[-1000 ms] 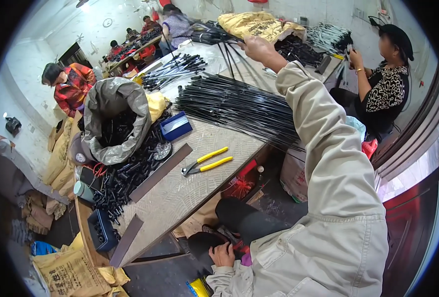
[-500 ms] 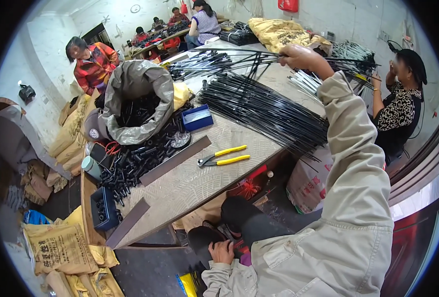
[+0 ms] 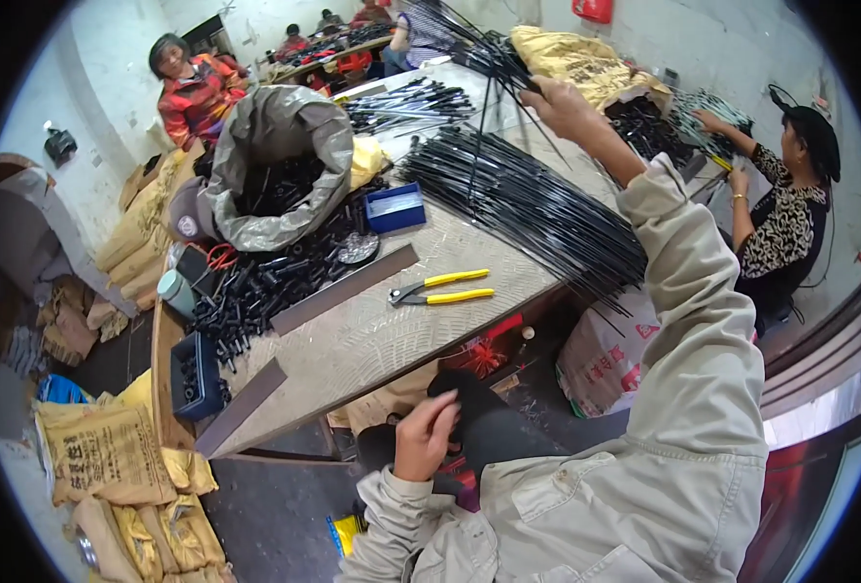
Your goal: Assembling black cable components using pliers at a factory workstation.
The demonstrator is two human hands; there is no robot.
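My right hand [image 3: 559,105] is raised over the far part of the table, closed round a bunch of thin black rods [image 3: 497,60]. Some of these rods stick up to the far left, and others hang down toward the table. Beneath lies a wide pile of similar long black rods [image 3: 518,199], with ends reaching past the near table edge. My left hand [image 3: 425,437] is in the air above my lap, its fingers curled in, and nothing shows in them. Yellow-handled pincers [image 3: 442,289] lie on the table between the rod pile and a flat dark bar [image 3: 343,289].
At left stand a grey sack [image 3: 226,219] of black parts, loose black fittings [image 3: 246,306] and two blue boxes [image 3: 395,208]. Silvery rods [image 3: 411,105] and a yellow woven sack [image 3: 576,63] lie farther back. A co-worker [image 3: 790,204] sits at right; others are behind the table.
My right hand has lifted the bunch of rods and tilted it upward at the far left. My left hand has risen from my knee. The co-worker at right now reaches toward the table.
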